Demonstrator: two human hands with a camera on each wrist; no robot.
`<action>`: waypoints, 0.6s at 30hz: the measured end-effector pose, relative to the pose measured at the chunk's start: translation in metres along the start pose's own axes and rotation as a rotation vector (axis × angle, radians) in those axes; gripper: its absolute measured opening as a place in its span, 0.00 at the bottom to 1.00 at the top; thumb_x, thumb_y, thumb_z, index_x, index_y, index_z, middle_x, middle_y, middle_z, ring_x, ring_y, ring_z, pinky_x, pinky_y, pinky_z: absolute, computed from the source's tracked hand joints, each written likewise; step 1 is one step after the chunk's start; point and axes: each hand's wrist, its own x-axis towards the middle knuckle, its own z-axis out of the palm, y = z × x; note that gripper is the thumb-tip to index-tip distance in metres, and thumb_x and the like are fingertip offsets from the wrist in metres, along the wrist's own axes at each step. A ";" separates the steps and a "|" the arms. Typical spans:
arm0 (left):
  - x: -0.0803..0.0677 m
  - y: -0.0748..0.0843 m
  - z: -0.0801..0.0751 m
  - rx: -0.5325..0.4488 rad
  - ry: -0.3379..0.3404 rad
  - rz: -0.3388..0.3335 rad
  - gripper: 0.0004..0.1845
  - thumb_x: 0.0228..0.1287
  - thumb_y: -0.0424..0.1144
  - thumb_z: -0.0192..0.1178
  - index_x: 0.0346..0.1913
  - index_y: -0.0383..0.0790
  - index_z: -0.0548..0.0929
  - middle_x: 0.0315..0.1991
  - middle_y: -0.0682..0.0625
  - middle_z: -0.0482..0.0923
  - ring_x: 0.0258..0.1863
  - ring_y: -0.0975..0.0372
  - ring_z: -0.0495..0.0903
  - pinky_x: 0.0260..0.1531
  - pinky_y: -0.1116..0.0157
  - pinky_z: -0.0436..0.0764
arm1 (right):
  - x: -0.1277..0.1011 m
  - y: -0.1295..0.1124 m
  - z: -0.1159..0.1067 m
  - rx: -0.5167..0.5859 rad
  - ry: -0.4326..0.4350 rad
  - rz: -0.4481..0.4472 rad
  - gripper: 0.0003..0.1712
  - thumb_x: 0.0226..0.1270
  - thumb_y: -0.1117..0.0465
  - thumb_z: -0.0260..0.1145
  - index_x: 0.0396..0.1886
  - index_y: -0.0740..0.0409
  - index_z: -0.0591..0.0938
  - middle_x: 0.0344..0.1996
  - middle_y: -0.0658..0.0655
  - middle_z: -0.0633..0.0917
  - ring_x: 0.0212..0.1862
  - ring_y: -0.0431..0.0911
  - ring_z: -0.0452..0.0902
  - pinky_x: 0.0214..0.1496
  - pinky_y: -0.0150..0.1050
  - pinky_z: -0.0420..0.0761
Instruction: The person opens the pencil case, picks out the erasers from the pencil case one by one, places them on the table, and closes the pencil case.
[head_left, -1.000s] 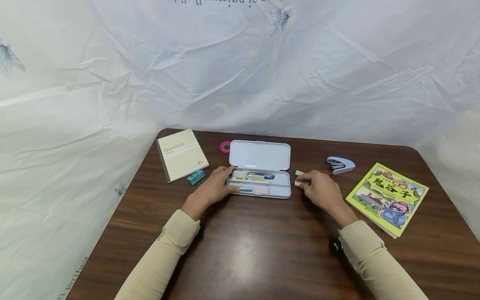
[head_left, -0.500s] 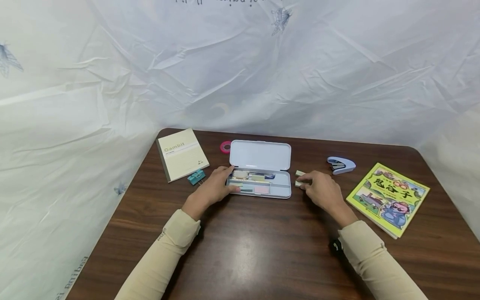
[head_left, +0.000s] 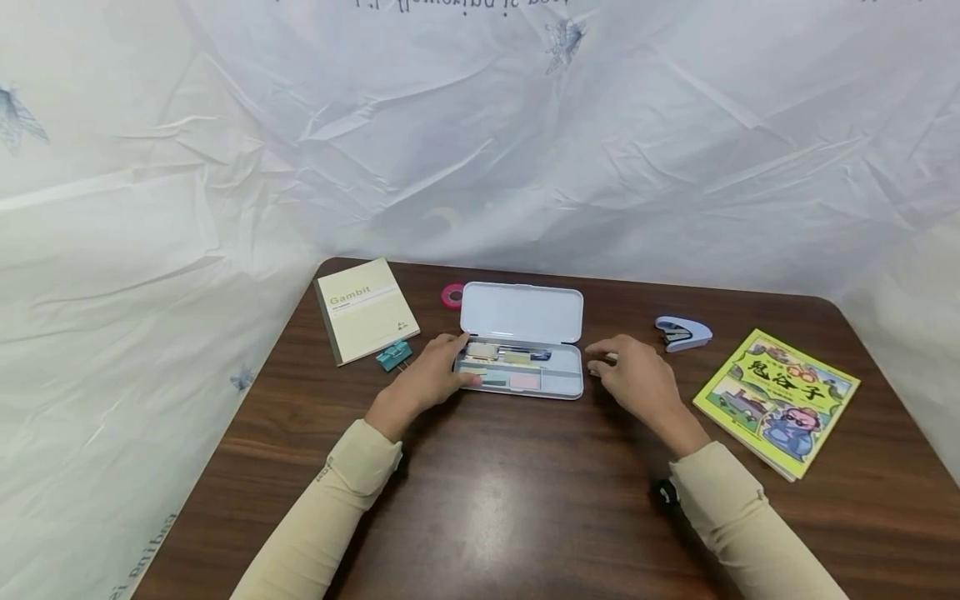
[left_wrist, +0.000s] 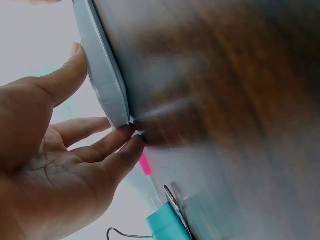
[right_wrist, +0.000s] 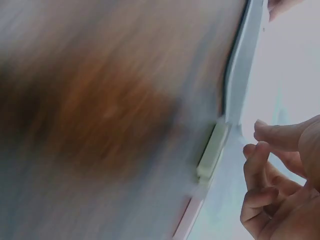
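Observation:
An open white pencil case (head_left: 558,382) lies mid-table with its lid (head_left: 521,312) folded back and pens and sticky notes inside. My left hand (head_left: 431,375) grips its left end, thumb on the near rim and fingertips at the far corner; the left wrist view shows this grip on the pencil case (left_wrist: 102,75). My right hand (head_left: 630,375) hovers just right of the case, fingers loosely curled and holding nothing. In the right wrist view a small pale block (right_wrist: 212,150) lies on the table against the pencil case (right_wrist: 245,65), a little apart from my fingertips (right_wrist: 260,145).
On the brown table (head_left: 525,500) are a "Gambit" notebook (head_left: 363,308), a teal binder clip (head_left: 393,355) and a pink tape roll (head_left: 451,295) at the left. A blue stapler (head_left: 681,332) and a yellow comic book (head_left: 776,400) lie at the right. White sheeting surrounds the table.
My right hand has shifted slightly left and forward over the two pale blocks beside the case, hiding most of them. The left hand and case have not moved.

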 end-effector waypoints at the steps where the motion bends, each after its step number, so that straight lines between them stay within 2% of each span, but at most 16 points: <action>1: 0.000 0.000 0.000 0.003 -0.001 -0.001 0.52 0.80 0.56 0.73 0.94 0.41 0.58 0.91 0.36 0.61 0.91 0.44 0.62 0.88 0.42 0.69 | 0.000 -0.004 0.001 0.005 0.012 -0.011 0.16 0.82 0.62 0.74 0.64 0.58 0.94 0.65 0.68 0.91 0.54 0.60 0.90 0.43 0.57 0.88; 7: 0.003 -0.003 0.002 0.013 -0.005 -0.005 0.52 0.80 0.58 0.73 0.94 0.42 0.58 0.91 0.36 0.61 0.91 0.45 0.62 0.88 0.42 0.69 | 0.008 -0.022 0.010 0.011 0.043 -0.076 0.15 0.79 0.62 0.77 0.61 0.58 0.96 0.58 0.65 0.95 0.47 0.55 0.90 0.40 0.48 0.86; 10: 0.001 -0.002 0.001 0.001 -0.003 -0.011 0.52 0.79 0.57 0.74 0.94 0.42 0.59 0.91 0.36 0.61 0.91 0.45 0.62 0.88 0.42 0.69 | 0.013 -0.028 0.015 0.026 0.022 -0.089 0.15 0.79 0.61 0.78 0.61 0.56 0.96 0.59 0.64 0.95 0.41 0.52 0.86 0.32 0.41 0.78; 12: 0.000 0.000 0.000 -0.015 0.000 -0.013 0.52 0.79 0.57 0.75 0.94 0.42 0.60 0.91 0.36 0.62 0.91 0.45 0.62 0.89 0.42 0.69 | 0.016 -0.032 0.018 0.022 0.010 -0.097 0.15 0.79 0.59 0.78 0.60 0.56 0.96 0.60 0.64 0.95 0.40 0.51 0.84 0.31 0.38 0.74; 15: -0.001 0.001 -0.001 -0.029 0.006 -0.008 0.52 0.78 0.56 0.75 0.93 0.41 0.61 0.90 0.36 0.62 0.91 0.44 0.62 0.89 0.41 0.68 | 0.020 -0.038 0.023 0.027 -0.003 -0.101 0.15 0.80 0.58 0.78 0.60 0.54 0.97 0.61 0.63 0.95 0.41 0.51 0.83 0.31 0.39 0.70; 18: -0.002 0.001 -0.001 -0.029 0.008 -0.003 0.52 0.78 0.56 0.75 0.93 0.41 0.61 0.90 0.36 0.63 0.90 0.44 0.63 0.89 0.41 0.68 | 0.023 -0.043 0.028 0.026 -0.016 -0.106 0.14 0.79 0.57 0.79 0.59 0.53 0.97 0.61 0.61 0.95 0.38 0.49 0.82 0.29 0.39 0.69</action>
